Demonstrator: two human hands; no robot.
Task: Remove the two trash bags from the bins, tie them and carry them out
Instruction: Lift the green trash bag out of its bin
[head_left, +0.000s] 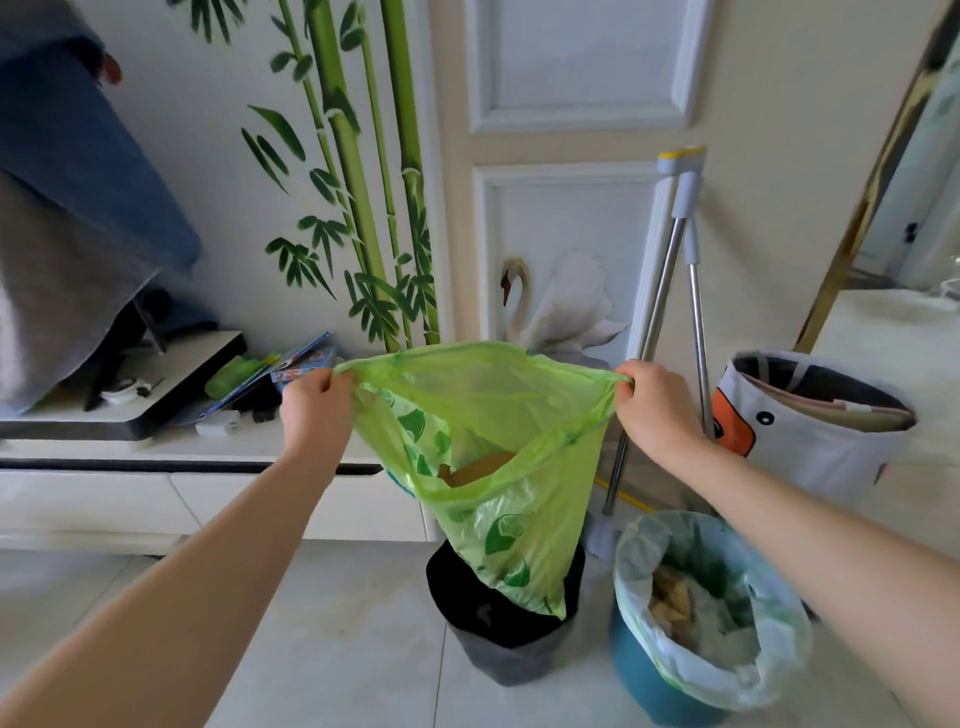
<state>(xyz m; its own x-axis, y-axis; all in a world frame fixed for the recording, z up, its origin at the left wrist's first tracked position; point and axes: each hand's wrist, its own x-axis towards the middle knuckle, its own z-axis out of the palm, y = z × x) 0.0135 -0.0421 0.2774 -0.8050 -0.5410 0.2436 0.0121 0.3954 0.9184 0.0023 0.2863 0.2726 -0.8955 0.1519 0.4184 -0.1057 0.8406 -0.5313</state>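
Note:
A translucent green trash bag (493, 467) hangs stretched open between my hands, its bottom still inside the dark grey bin (498, 639) on the floor. My left hand (314, 402) grips the bag's left rim corner. My right hand (652, 405) grips the right rim corner. Brown trash shows through the bag's mouth. To the right stands a teal bin (654, 696) lined with a pale green bag (706, 608) that holds paper and scraps.
A low white cabinet (156, 499) runs along the left with books and small items on top. Mop and broom handles (670, 312) lean on the door behind the bins. A white fabric basket with a duck face (810, 431) stands at right. Floor tiles lie in front.

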